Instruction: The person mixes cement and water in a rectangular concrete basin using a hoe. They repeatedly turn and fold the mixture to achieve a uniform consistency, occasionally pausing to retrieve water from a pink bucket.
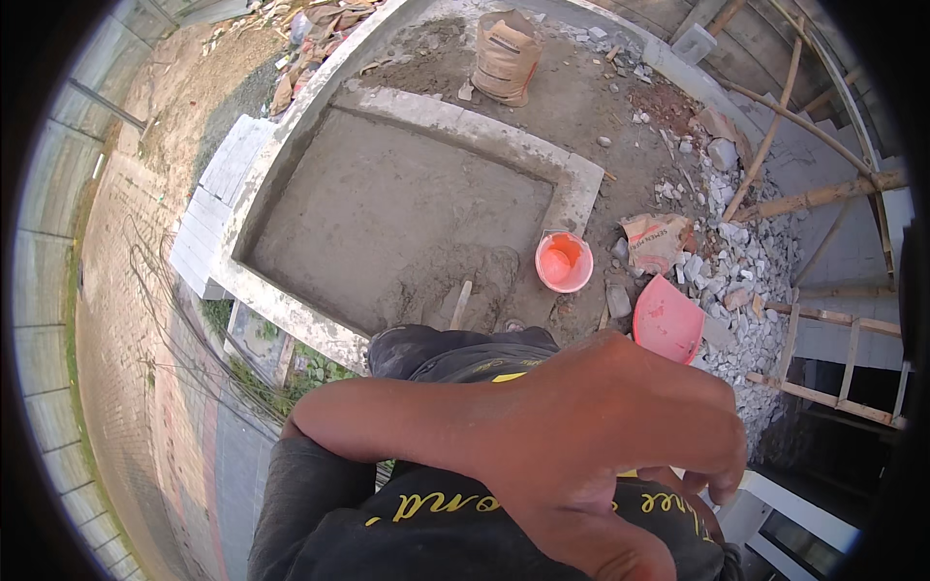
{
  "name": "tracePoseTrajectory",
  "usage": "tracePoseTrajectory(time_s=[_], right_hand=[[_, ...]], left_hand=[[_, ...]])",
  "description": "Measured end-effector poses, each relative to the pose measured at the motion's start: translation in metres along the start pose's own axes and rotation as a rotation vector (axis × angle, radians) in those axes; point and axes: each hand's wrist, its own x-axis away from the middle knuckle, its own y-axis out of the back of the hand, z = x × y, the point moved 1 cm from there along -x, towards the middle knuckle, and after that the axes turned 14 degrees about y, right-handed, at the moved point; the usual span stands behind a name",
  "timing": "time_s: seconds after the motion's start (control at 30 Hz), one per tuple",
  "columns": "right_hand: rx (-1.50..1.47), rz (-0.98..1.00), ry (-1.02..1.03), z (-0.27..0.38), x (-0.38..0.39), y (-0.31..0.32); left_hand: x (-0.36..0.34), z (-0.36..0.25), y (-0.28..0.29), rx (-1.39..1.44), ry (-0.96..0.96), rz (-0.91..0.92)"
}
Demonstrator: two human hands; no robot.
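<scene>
My left arm crosses in front of my body, and my left hand (630,426) hangs large and close at the lower right. Its fingers bend loosely downward, with the thumb apart from them; nothing shows between them. A strip of my right arm appears just behind those fingers, but my right hand does not show. Beyond my legs lies a low-walled bed of wet grey mortar (407,194), smooth at the far side and lumpy near me. A wooden handle (461,305) sticks up from the lumpy part. An orange-pink bucket (564,261) stands at the bed's right corner.
A pale concrete curb (310,324) borders the bed. Behind it stands a brown paper sack (507,58). To the right are a torn sack (657,240), a red plastic scoop-like piece (668,320), white rubble (736,329) and bamboo poles (823,198). Loose wires (184,329) hang at left.
</scene>
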Motion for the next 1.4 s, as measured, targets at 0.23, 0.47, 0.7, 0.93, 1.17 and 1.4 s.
tracePoseTrajectory(time_s=[0.23,0.47,0.7,0.93,1.17,1.4], right_hand=[[0.017,-0.026,-0.053,0.027,-0.013,0.034],[-0.021,-0.048,-0.211,0.028,-0.034,0.03],[-0.147,-0.01,-0.279,-0.024,-0.076,-0.001],[-0.101,-0.197,-0.291,-0.067,-0.048,-0.15],[-0.107,-0.338,-0.232,-0.179,0.014,-0.212],[0.642,-0.188,-0.261,-0.119,0.075,-0.248]], left_hand=[[0.056,0.097,0.036,-0.735,0.705,-0.432],[0.344,0.19,0.127,-0.757,1.178,-1.506],[0.596,0.192,0.1,-0.385,1.69,-1.391],[0.743,0.125,0.161,-0.263,1.501,-1.689],[0.787,0.155,0.257,-1.263,1.33,0.027],[0.569,0.153,0.289,-0.474,1.368,-0.972]])
